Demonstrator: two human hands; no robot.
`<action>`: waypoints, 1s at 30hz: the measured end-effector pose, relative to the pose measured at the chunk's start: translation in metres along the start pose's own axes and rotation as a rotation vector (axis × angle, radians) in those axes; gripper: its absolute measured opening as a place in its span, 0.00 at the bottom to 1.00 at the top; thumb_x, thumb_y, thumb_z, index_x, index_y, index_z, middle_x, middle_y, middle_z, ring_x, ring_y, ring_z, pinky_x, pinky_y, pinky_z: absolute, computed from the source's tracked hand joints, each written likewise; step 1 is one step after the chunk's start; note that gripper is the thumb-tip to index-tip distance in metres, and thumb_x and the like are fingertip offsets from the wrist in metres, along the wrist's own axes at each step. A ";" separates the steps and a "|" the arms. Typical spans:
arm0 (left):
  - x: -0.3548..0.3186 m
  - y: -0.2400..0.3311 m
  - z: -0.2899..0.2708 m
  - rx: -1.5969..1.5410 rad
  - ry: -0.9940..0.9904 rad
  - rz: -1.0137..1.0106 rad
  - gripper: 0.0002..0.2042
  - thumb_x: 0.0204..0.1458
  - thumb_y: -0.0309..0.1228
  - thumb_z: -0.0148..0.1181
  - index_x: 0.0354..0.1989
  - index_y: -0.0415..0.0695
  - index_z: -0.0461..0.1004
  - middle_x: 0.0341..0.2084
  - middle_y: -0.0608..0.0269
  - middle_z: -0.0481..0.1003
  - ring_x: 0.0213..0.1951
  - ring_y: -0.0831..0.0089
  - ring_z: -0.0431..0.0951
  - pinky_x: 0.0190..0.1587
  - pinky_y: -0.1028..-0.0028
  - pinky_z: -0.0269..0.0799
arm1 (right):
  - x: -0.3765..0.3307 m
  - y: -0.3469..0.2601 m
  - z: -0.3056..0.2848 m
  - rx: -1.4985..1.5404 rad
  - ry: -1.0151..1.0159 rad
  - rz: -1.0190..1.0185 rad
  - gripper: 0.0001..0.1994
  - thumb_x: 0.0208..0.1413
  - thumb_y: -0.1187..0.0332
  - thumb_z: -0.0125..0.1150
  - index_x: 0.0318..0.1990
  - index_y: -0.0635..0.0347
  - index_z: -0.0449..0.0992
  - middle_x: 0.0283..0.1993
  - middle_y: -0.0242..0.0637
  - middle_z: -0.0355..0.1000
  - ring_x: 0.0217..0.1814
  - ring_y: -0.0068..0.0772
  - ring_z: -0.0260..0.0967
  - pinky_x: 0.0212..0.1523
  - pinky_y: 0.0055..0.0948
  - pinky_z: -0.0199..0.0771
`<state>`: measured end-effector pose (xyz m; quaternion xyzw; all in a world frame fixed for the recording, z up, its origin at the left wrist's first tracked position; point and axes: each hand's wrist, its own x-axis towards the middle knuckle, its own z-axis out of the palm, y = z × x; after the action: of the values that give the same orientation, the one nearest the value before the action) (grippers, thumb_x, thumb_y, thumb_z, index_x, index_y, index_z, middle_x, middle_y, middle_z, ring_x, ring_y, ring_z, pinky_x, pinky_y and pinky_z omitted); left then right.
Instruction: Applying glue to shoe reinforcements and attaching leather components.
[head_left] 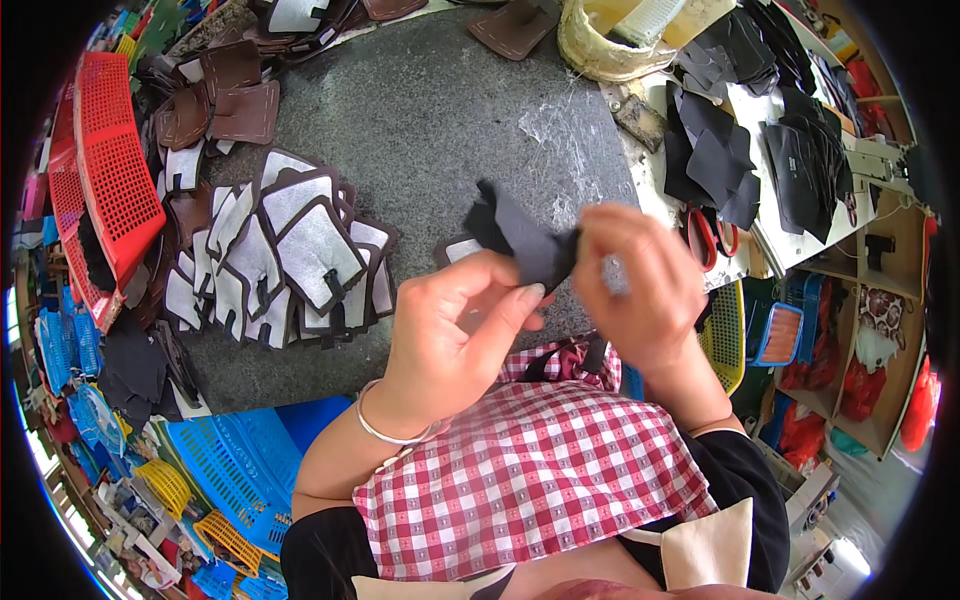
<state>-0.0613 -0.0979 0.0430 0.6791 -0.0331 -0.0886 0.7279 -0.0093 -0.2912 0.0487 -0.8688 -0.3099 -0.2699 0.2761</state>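
Note:
My left hand [450, 335] pinches a thin, folded piece of black leather or fabric [535, 245] between thumb and fingers, above the near part of the grey work slab. At its right end, my right hand [645, 275] is curled closed against the same black piece; motion blurs its fingers. Beneath the held piece, partly hidden by the left hand, lies a brown-edged white patch [459, 249]. To the left, a heap of similar patches [315, 250] overlaps, white side up, some with a small black tab.
The grey slab [400, 130] carries brown stitched pieces [245, 110] at far left. A glue-crusted tub [600, 50] stands at the back. On the right are black cut pieces [710, 150] and red-handled scissors [700, 238]. A red basket [120, 160] borders the left; blue baskets [230, 460] sit below.

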 end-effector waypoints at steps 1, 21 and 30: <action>-0.002 -0.001 -0.001 -0.120 0.016 -0.056 0.04 0.61 0.23 0.59 0.40 0.36 0.79 0.31 0.60 0.82 0.32 0.79 0.82 0.35 0.79 0.76 | 0.000 0.010 -0.002 0.001 0.015 0.130 0.10 0.43 0.83 0.68 0.34 0.63 0.76 0.39 0.41 0.79 0.34 0.35 0.78 0.32 0.28 0.79; -0.013 0.014 -0.043 0.252 0.021 0.040 0.18 0.50 0.19 0.69 0.51 0.41 0.81 0.39 0.64 0.80 0.19 0.88 0.65 0.21 0.83 0.57 | 0.006 0.007 0.012 0.815 -0.386 0.312 0.08 0.48 0.79 0.71 0.37 0.60 0.84 0.39 0.34 0.80 0.37 0.30 0.76 0.38 0.29 0.75; -0.028 -0.024 -0.042 0.666 0.012 0.567 0.09 0.49 0.18 0.65 0.40 0.34 0.80 0.45 0.48 0.81 0.41 0.58 0.85 0.41 0.67 0.84 | -0.017 0.000 0.013 0.483 -0.305 -0.154 0.18 0.39 0.73 0.63 0.42 0.59 0.85 0.42 0.35 0.81 0.25 0.26 0.73 0.22 0.24 0.71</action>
<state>-0.0836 -0.0537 0.0177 0.8414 -0.2407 0.1343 0.4649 -0.0164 -0.2890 0.0289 -0.7825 -0.4682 -0.0749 0.4036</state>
